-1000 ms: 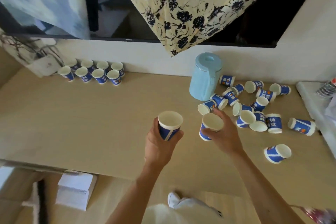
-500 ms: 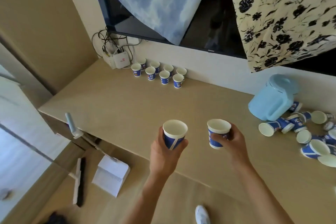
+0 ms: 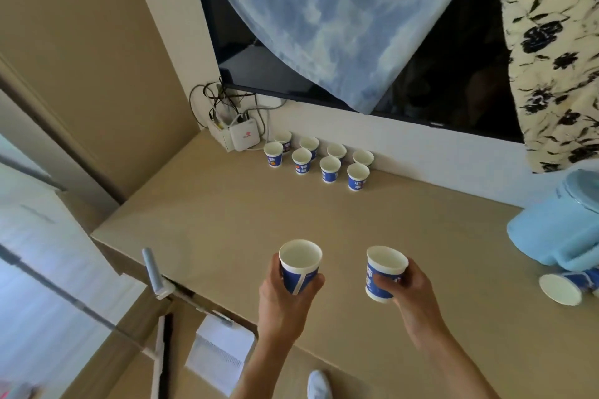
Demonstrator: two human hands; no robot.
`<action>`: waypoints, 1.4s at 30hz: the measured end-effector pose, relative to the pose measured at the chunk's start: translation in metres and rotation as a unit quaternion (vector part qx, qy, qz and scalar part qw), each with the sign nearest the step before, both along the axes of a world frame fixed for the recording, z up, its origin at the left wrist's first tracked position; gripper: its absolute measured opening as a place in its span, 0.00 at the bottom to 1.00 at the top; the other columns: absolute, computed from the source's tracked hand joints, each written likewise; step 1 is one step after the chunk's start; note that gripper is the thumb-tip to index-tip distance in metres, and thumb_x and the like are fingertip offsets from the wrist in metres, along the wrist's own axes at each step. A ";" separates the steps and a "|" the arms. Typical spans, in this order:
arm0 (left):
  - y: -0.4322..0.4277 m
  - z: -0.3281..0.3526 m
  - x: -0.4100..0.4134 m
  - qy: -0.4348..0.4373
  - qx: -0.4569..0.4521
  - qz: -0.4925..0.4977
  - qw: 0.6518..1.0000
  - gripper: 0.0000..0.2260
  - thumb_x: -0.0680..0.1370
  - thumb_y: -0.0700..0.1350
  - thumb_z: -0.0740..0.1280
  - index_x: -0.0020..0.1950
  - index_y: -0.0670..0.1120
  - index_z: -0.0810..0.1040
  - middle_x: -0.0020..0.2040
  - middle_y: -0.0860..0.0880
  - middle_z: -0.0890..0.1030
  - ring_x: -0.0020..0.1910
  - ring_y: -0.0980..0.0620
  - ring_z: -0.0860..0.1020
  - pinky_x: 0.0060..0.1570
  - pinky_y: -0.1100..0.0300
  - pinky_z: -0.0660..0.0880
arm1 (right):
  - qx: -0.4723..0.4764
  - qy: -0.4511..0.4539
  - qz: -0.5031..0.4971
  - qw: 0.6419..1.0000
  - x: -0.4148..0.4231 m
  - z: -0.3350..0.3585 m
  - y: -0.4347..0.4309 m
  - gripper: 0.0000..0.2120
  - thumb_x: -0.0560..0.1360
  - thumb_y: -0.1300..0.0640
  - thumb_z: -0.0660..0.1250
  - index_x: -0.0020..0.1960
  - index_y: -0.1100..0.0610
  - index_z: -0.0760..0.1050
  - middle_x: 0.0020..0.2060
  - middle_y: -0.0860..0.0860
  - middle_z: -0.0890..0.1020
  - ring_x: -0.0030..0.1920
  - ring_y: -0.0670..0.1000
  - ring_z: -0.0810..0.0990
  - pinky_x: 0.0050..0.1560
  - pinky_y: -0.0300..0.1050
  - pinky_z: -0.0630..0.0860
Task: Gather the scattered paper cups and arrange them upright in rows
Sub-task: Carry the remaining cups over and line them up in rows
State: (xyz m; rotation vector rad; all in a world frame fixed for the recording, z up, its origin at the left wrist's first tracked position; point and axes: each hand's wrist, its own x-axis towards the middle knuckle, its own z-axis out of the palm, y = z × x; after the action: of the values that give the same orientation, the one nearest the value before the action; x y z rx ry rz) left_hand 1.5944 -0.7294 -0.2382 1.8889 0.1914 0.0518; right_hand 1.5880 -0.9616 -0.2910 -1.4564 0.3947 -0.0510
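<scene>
- Your left hand (image 3: 285,298) is in the lower centre of the frame. Its fingers and thumb are wrapped round the lower wall of the first cup (image 3: 299,264), a blue-and-white paper cup held mouth up.
- Your right hand (image 3: 411,288) is just to the right of it. The thumb is pressed across the printed side of the second cup (image 3: 384,272) and the fingers are curled behind it. That cup is also mouth up and leans slightly.
- The two held cups are apart from each other, over the near part of the tabletop (image 3: 227,220). Both appear to be clear of the surface, but the angle does not settle it.
- The arranged cups (image 3: 301,163) stand upright in the upper centre of the frame, in two rows of four along the wall. The leftmost is near a white box (image 3: 244,138) with cables.
- A fallen cup (image 3: 562,287) lies on its side at the right edge, mouth toward the camera, just beside the base of a light-blue jug (image 3: 557,230).
</scene>
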 end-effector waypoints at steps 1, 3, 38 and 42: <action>0.005 -0.002 0.010 0.001 0.003 0.005 1.000 0.20 0.68 0.47 0.79 0.56 0.55 0.77 0.46 0.59 0.83 0.44 0.59 0.81 0.40 0.70 0.74 | 0.002 0.003 0.011 1.000 0.013 -0.001 0.004 0.28 0.57 0.49 0.79 0.57 0.46 0.81 0.53 0.51 0.86 0.56 0.57 0.84 0.53 0.50 0.80; 0.020 -0.004 0.028 0.005 0.012 0.019 1.000 0.20 0.68 0.48 0.79 0.55 0.57 0.77 0.46 0.60 0.83 0.44 0.60 0.80 0.40 0.69 0.74 | 0.006 0.009 0.031 0.999 0.038 -0.001 0.019 0.28 0.57 0.50 0.80 0.57 0.45 0.81 0.53 0.51 0.86 0.54 0.54 0.84 0.53 0.50 0.80; 0.169 -0.166 0.289 0.002 0.034 -0.040 0.999 0.28 0.60 0.38 0.82 0.55 0.57 0.80 0.39 0.61 0.84 0.37 0.63 0.81 0.35 0.80 0.70 | -0.208 -0.147 -0.019 0.967 0.415 -0.167 0.242 0.28 0.69 0.61 0.81 0.63 0.57 0.72 0.54 0.48 0.82 0.54 0.49 0.83 0.56 0.45 0.81; 0.173 -0.174 0.298 -0.018 0.023 -0.040 0.999 0.27 0.55 0.46 0.78 0.53 0.59 0.80 0.38 0.61 0.83 0.34 0.61 0.80 0.34 0.79 0.70 | -0.210 -0.135 -0.026 0.968 0.422 -0.181 0.245 0.30 0.68 0.65 0.80 0.65 0.57 0.71 0.56 0.51 0.82 0.55 0.52 0.83 0.58 0.56 0.80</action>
State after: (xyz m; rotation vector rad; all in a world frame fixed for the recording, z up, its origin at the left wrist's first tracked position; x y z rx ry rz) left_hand 1.8921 -0.5566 -0.4121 1.9390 0.0901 0.0356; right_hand 2.0105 -0.7171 -0.4723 -1.8268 0.2029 -0.3919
